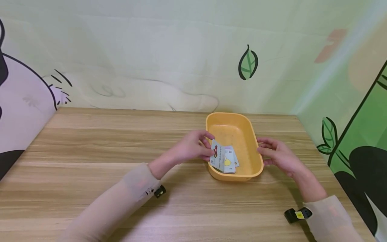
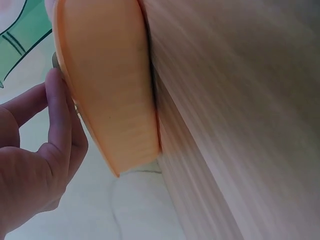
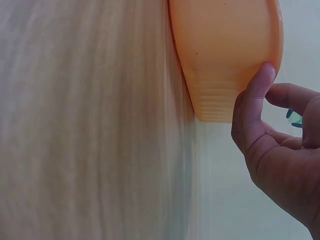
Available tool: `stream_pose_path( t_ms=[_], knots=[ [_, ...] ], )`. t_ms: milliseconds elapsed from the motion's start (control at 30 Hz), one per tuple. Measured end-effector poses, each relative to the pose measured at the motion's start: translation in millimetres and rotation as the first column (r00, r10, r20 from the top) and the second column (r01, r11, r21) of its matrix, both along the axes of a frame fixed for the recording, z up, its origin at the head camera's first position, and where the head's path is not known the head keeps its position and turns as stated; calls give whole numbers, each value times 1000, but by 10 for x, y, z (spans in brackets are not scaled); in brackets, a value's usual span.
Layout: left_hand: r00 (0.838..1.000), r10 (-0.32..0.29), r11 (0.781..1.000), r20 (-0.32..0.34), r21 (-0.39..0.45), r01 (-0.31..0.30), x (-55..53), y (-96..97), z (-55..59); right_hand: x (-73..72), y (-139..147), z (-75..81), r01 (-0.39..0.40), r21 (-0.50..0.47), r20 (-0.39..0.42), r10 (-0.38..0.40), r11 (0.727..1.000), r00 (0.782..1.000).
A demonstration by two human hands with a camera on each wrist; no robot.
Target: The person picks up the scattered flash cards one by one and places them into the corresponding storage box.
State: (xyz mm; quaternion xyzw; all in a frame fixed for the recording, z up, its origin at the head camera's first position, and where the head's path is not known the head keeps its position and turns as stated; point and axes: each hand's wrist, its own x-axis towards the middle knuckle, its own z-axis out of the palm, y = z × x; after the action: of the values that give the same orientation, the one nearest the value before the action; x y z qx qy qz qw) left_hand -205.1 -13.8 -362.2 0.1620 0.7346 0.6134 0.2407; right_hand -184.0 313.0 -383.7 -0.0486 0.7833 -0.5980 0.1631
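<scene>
In the head view a yellow plastic bin point(image 1: 242, 134) stands on the wooden table. My left hand point(image 1: 195, 146) is at its left rim and pinches a card point(image 1: 216, 154) with a dark red fruit picture and the word "mangosteen". That card slants into the bin, over other cards point(image 1: 230, 161), one with a yellow picture. In the left wrist view my thumb and fingers meet near the rim, and the card is mostly hidden. My right hand point(image 1: 279, 156) touches the bin's right side from outside. The right wrist view shows its thumb point(image 3: 260, 85) against the outer wall by the rim.
The wood-grain table point(image 1: 99, 141) reaches back to a pale green printed backdrop point(image 1: 151, 60) with leaf and animal drawings. The bin is near the table's back edge, right of the middle. Small black cameras point(image 1: 297, 215) are strapped at both wrists.
</scene>
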Motion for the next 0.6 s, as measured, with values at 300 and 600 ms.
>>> stream_pose_path(
  t_ms=[300, 600],
  knots=[
    [986, -47, 984, -160, -175, 18, -3, 29, 11, 6, -11, 15, 8, 10, 7, -8, 1000, 1000],
    [987, -50, 984, -153, -176, 22, -14, 14, -7, 7, -11, 12, 3, 1, 7, -3, 1000, 1000]
  ],
)
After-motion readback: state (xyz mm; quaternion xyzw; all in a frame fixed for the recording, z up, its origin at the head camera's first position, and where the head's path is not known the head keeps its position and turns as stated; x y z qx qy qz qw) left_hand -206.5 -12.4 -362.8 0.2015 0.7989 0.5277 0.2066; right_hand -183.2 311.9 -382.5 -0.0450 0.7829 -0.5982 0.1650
